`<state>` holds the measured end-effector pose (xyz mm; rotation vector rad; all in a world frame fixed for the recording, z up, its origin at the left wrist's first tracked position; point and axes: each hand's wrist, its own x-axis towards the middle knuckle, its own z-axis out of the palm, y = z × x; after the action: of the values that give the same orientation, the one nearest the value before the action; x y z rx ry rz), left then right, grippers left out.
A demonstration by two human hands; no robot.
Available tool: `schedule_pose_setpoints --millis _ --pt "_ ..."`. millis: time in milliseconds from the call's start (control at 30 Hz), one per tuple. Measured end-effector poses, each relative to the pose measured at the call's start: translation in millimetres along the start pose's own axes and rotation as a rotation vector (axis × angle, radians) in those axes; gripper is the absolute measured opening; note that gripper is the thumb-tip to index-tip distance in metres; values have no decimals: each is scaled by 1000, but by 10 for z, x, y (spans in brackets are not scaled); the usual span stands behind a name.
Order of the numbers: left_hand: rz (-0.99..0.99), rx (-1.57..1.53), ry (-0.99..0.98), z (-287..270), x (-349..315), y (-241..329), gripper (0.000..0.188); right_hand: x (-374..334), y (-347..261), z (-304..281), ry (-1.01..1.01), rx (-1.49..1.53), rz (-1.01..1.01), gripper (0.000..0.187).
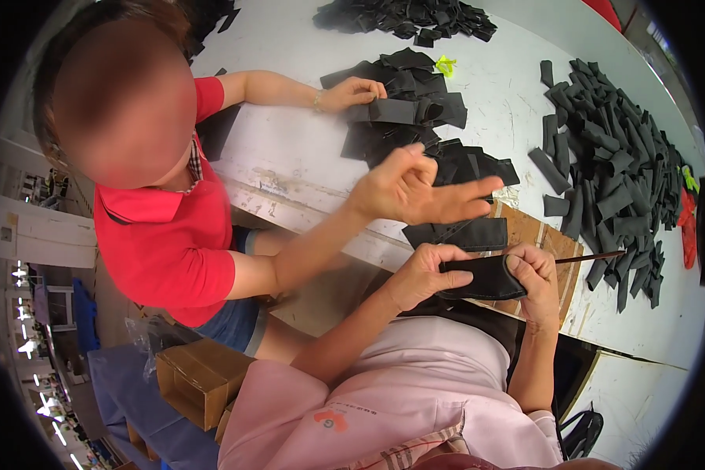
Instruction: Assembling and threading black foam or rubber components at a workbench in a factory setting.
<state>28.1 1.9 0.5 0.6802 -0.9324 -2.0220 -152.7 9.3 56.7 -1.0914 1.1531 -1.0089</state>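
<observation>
Your 2 hands grip 1 black fabric piece (486,276) at the near edge of the wooden board (534,229) — left hand (428,276) pinching its left end, right hand (534,283) clamped on its right. Its long axis runs left to right, nearly level. A thin dark rod (591,257) points right, beside your right hand.

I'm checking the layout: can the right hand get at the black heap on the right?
Probably not without letting go: the right hand grips a black piece. Only a thin rod juts toward the heap.
</observation>
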Motion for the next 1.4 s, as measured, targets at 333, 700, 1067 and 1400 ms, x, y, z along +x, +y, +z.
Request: schedule_pose_setpoints --millis 333,700,1067,1400 --pt "140 318 318 155 -33 46 9 -122 227 67 3 454 -30 77" --pt "234 251 493 204 18 -190 14 -67 122 208 251 -48 -120 9" --pt "287 409 408 633 -25 96 18 -26 316 164 428 -798 -498 15" --pt "163 430 497 463 68 -62 2 -98 448 152 396 -1235 -723 18"
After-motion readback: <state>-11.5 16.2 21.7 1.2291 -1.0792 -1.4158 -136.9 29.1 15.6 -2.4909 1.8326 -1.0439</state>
